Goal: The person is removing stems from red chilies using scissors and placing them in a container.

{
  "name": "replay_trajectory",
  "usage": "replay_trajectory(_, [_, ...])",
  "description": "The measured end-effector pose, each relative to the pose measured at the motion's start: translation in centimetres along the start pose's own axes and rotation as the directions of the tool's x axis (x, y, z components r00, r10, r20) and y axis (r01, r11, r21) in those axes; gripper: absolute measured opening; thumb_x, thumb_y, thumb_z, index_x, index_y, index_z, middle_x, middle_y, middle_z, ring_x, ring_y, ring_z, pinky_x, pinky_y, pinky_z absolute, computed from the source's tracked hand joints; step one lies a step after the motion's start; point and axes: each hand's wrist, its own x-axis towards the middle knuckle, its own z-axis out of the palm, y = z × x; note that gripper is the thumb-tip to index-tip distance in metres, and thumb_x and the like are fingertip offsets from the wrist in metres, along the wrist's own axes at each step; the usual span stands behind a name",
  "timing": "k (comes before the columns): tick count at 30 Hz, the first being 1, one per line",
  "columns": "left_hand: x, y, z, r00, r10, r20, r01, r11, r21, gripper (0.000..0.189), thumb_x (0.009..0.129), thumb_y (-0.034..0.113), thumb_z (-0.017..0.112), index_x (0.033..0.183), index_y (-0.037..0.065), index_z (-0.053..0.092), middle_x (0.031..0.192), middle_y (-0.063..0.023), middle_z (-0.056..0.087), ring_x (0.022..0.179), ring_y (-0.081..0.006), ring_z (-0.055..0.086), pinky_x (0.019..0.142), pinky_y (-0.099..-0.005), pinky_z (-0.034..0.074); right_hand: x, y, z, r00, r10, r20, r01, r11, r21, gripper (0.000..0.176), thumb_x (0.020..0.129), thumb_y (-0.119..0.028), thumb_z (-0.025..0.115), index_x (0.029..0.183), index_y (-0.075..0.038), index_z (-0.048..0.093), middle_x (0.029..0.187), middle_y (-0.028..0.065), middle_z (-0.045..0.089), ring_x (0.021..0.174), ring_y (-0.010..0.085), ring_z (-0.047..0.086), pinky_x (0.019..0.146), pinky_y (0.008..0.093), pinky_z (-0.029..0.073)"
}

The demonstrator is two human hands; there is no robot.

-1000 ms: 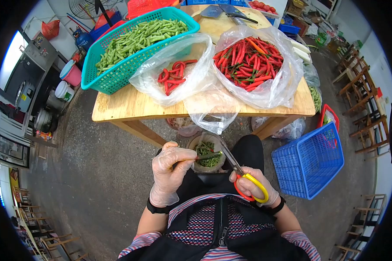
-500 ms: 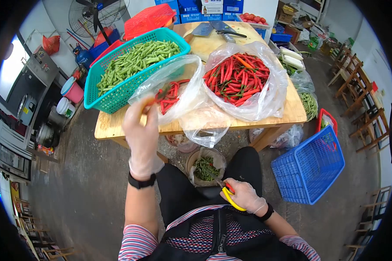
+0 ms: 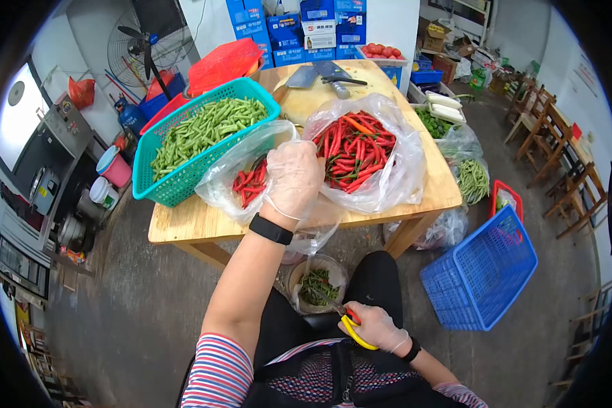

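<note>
My gloved left hand (image 3: 295, 178) reaches over the table to the near-left edge of a plastic bag of red chillies (image 3: 362, 146); its fingers point away from me and are hidden behind the hand. Left of it lies an open clear bag (image 3: 214, 183) with fewer red chillies (image 3: 250, 183) inside. My gloved right hand (image 3: 375, 326), low by my lap, is closed around scissors (image 3: 353, 329) with yellow and red handles. The blades point toward a lined bin (image 3: 340, 274) of green stems (image 3: 315, 288) between my knees.
A teal basket (image 3: 158, 187) of cut green beans stands on the table's left. Behind are a round cutting board (image 3: 374, 95), a cleaver (image 3: 302, 77) and a red basket (image 3: 221, 66). A blue crate (image 3: 479, 268) sits on the floor at right, below bagged vegetables (image 3: 470, 178).
My left hand has moved right, from in front of the small chilli bag to the fuller one. The view has shifted slightly. My right hand still holds the scissors low.
</note>
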Motion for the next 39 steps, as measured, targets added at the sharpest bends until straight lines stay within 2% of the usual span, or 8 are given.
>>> replay_trajectory(5, [0.5, -0.3, 1.2, 0.963, -0.253, 0.094, 0.265, 0.951, -0.158, 0.020, 0.070, 0.021, 0.068, 0.076, 0.003, 0.069, 0.073, -0.0178, 0.066, 0.072, -0.0349, 0.065, 0.067, -0.0427, 0.052, -0.5, 0.7, 0.2, 1.000, -0.004, 0.007, 0.004, 1.000, 0.013, 0.040, 0.084, -0.039, 0.065, 0.105, -0.006, 0.058, 0.076, 0.0163, 0.065, 0.071, 0.0365, 0.065, 0.065, 0.0438, 0.051])
replay_trajectory(12, [0.4, -0.2, -0.7, 0.936, -0.351, 0.028, 0.326, 0.835, -0.444, 0.020, 0.068, 0.019, 0.066, 0.078, 0.001, 0.070, 0.066, -0.0165, 0.065, 0.065, -0.0295, 0.066, 0.066, -0.0379, 0.051, -0.3, 0.2, -0.1, 0.996, 0.050, 0.068, -0.052, 0.999, 0.014, 0.040, 0.083, -0.037, 0.067, 0.107, -0.006, 0.059, 0.086, 0.0178, 0.066, 0.079, 0.0384, 0.064, 0.070, 0.0436, 0.052])
replay_trajectory(15, [0.7, -1.1, -0.8, 0.924, -0.360, 0.127, 0.360, 0.712, -0.602, 0.023, 0.070, 0.018, 0.070, 0.082, -0.002, 0.070, 0.067, -0.0106, 0.066, 0.062, -0.0227, 0.064, 0.063, -0.0346, 0.050, -0.2, 0.2, 0.1, 0.997, 0.045, 0.060, -0.047, 0.999, 0.023, 0.041, 0.083, -0.037, 0.067, 0.107, -0.006, 0.059, 0.086, 0.0180, 0.066, 0.079, 0.0383, 0.064, 0.070, 0.0437, 0.051])
replay_trajectory(17, [0.9, -2.3, 0.5, 0.883, -0.353, 0.310, 0.442, 0.400, -0.803, 0.023, 0.074, 0.018, 0.071, 0.086, -0.001, 0.068, 0.071, -0.0043, 0.065, 0.059, -0.0154, 0.060, 0.059, -0.0298, 0.046, -0.2, 0.3, 0.3, 0.997, 0.036, 0.063, -0.037, 0.999, 0.017, 0.041, 0.082, -0.038, 0.067, 0.107, -0.006, 0.058, 0.087, 0.0181, 0.066, 0.078, 0.0384, 0.064, 0.070, 0.0441, 0.051])
replay_trajectory(18, [1.0, -2.5, 0.2, 0.881, -0.355, 0.312, 0.445, 0.398, -0.803, 0.023, 0.074, 0.018, 0.071, 0.086, -0.001, 0.068, 0.071, -0.0043, 0.065, 0.059, -0.0154, 0.060, 0.059, -0.0298, 0.046, -0.2, 0.3, 0.4, 0.997, 0.037, 0.066, -0.039, 0.999, 0.016, 0.041, 0.082, -0.038, 0.067, 0.107, -0.006, 0.058, 0.087, 0.0181, 0.066, 0.078, 0.0384, 0.064, 0.070, 0.0441, 0.051])
replay_trajectory(23, [1.1, -3.8, 0.1, 0.741, -0.117, 0.662, 0.641, -0.173, -0.748, 0.010, 0.082, 0.016, 0.070, 0.085, 0.008, 0.064, 0.074, 0.0000, 0.063, 0.066, -0.0083, 0.059, 0.060, -0.0249, 0.042, -0.1, 0.3, 0.4, 1.000, 0.008, 0.028, -0.008, 1.000, 0.011, 0.041, 0.084, -0.040, 0.064, 0.106, -0.006, 0.058, 0.078, 0.0174, 0.066, 0.074, 0.0373, 0.065, 0.067, 0.0448, 0.051])
replay_trajectory(32, [0.3, -2.4, -2.0, 0.639, -0.143, 0.756, 0.641, -0.444, -0.626, 0.019, 0.089, 0.002, 0.056, 0.108, 0.003, 0.054, 0.094, -0.0109, 0.063, 0.078, -0.0234, 0.064, 0.073, -0.0398, 0.052, -0.1, 0.4, 0.6, 0.999, 0.006, 0.038, -0.006, 1.000, 0.003, 0.042, 0.084, -0.040, 0.065, 0.105, -0.005, 0.058, 0.077, 0.0173, 0.066, 0.073, 0.0367, 0.065, 0.067, 0.0443, 0.051])
replay_trajectory(39, [-0.3, -3.1, -0.8, 0.682, -0.005, 0.731, 0.620, -0.528, -0.581, 0.021, 0.085, -0.002, 0.056, 0.106, -0.001, 0.054, 0.089, -0.0122, 0.060, 0.070, -0.0233, 0.062, 0.069, -0.0359, 0.053, 0.0, 0.1, 0.5, 0.999, 0.009, 0.047, -0.010, 1.000, 0.013, 0.043, 0.083, -0.040, 0.065, 0.107, -0.005, 0.058, 0.078, 0.0177, 0.066, 0.074, 0.0365, 0.065, 0.067, 0.0442, 0.052])
